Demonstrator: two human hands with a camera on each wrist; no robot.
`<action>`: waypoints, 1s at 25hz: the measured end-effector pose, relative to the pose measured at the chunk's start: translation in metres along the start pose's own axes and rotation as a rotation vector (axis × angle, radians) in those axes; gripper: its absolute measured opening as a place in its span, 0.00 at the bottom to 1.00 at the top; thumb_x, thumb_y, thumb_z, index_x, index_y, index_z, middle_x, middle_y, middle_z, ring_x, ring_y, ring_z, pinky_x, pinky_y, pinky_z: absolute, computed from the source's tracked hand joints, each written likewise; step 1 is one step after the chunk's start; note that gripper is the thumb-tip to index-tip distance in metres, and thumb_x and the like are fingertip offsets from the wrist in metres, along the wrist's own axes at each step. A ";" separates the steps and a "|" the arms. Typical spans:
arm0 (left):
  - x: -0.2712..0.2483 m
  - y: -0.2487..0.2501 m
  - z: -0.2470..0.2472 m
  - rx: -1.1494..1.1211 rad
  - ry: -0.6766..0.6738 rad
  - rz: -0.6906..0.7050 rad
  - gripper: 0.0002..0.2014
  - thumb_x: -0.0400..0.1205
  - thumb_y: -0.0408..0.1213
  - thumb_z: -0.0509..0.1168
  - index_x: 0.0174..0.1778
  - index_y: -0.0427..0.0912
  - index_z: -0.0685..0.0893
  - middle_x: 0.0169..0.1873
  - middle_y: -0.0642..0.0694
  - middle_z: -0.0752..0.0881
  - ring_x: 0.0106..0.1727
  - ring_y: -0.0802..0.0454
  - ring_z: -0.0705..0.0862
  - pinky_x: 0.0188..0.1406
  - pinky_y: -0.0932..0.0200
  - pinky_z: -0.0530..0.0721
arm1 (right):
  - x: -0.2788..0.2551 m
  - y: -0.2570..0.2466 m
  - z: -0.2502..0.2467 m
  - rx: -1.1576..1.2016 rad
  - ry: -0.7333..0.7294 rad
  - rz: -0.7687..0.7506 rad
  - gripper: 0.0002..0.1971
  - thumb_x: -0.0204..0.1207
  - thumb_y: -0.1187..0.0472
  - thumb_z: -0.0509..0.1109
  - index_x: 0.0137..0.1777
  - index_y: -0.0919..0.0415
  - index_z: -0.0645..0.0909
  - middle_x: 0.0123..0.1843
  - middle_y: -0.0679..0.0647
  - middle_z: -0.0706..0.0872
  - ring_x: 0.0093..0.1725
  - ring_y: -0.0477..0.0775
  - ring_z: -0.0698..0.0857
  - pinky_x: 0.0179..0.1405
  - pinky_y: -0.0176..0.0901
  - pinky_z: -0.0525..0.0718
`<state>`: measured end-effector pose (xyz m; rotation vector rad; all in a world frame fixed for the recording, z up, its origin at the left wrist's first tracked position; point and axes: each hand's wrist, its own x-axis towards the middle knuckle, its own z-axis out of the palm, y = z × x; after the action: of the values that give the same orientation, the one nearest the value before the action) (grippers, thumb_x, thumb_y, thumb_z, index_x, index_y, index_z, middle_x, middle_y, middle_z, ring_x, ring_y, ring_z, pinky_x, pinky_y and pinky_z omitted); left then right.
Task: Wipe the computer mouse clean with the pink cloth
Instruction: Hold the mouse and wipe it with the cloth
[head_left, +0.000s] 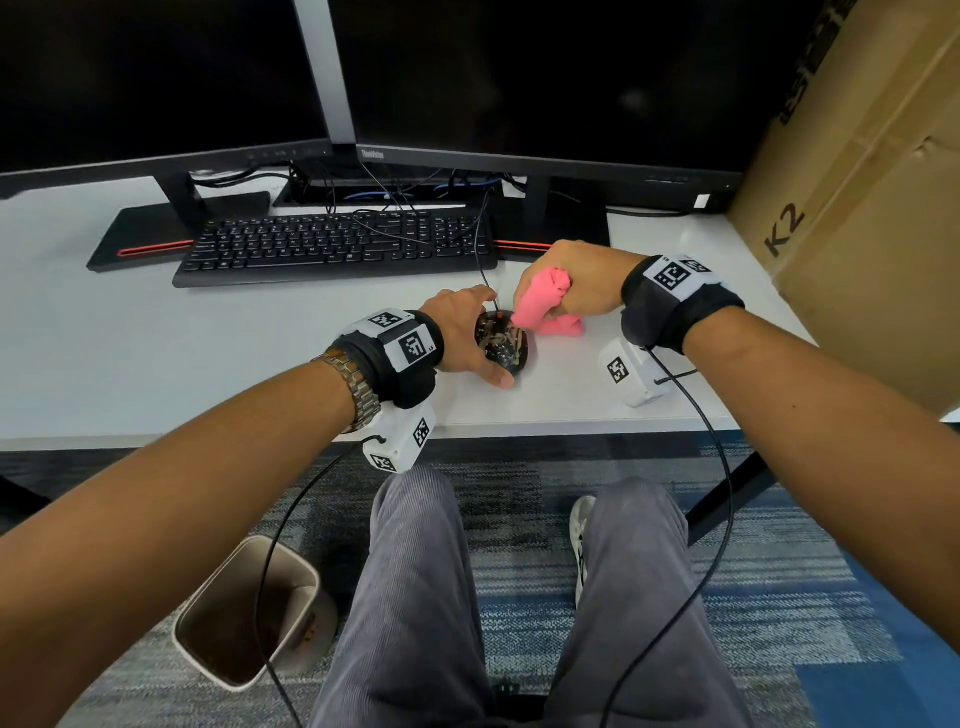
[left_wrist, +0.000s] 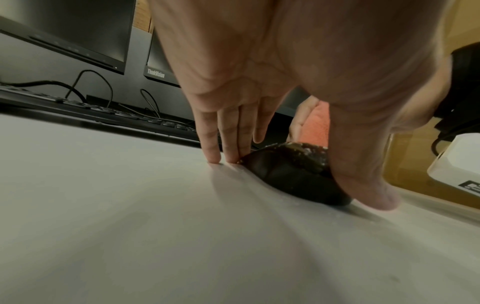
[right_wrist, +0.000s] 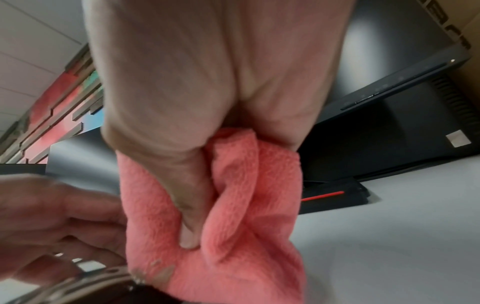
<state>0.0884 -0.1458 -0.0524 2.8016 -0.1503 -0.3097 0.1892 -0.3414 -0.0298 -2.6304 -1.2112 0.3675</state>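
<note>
The black computer mouse (head_left: 511, 353) sits on the white desk (head_left: 156, 353), its top smeared with beige grime. My left hand (head_left: 493, 340) pinches it: fingers (left_wrist: 228, 142) on the far side, thumb (left_wrist: 363, 181) on the near side of the mouse (left_wrist: 291, 174). My right hand (head_left: 558, 296) grips the bunched pink cloth (head_left: 530, 312), and the cloth's lower tip touches the mouse's front end. In the right wrist view the thumb (right_wrist: 189, 222) presses into the cloth (right_wrist: 246, 226), which has small beige stains near its lower edge.
A black keyboard (head_left: 337, 247) lies behind the mouse, with two dark monitors (head_left: 519, 78) on stands beyond it. The mouse cable (head_left: 480, 254) runs back over the keyboard. A large cardboard box (head_left: 857, 208) stands at the right. The desk edge (head_left: 571, 428) is close; a bin (head_left: 249, 613) stands below.
</note>
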 end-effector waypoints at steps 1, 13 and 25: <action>0.000 0.000 0.000 -0.004 0.001 -0.002 0.60 0.58 0.62 0.81 0.82 0.44 0.61 0.73 0.42 0.79 0.73 0.42 0.76 0.72 0.44 0.76 | -0.001 -0.002 -0.003 -0.024 0.005 -0.002 0.14 0.75 0.68 0.74 0.60 0.61 0.89 0.54 0.58 0.92 0.53 0.60 0.89 0.55 0.54 0.88; 0.002 -0.001 0.001 -0.009 0.006 -0.003 0.60 0.57 0.62 0.82 0.82 0.44 0.62 0.73 0.42 0.79 0.73 0.42 0.77 0.71 0.44 0.77 | -0.012 -0.014 0.001 0.084 0.037 0.038 0.13 0.71 0.70 0.74 0.55 0.63 0.89 0.50 0.55 0.91 0.47 0.56 0.89 0.50 0.49 0.89; 0.002 0.000 0.001 -0.008 0.010 -0.010 0.59 0.57 0.61 0.82 0.81 0.45 0.62 0.73 0.42 0.79 0.73 0.43 0.76 0.71 0.44 0.77 | -0.019 -0.016 0.009 0.196 0.083 0.143 0.08 0.74 0.68 0.74 0.48 0.75 0.85 0.49 0.73 0.88 0.42 0.58 0.82 0.49 0.60 0.87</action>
<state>0.0900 -0.1459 -0.0538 2.7966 -0.1331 -0.2979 0.1628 -0.3447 -0.0313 -2.5413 -0.9143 0.3764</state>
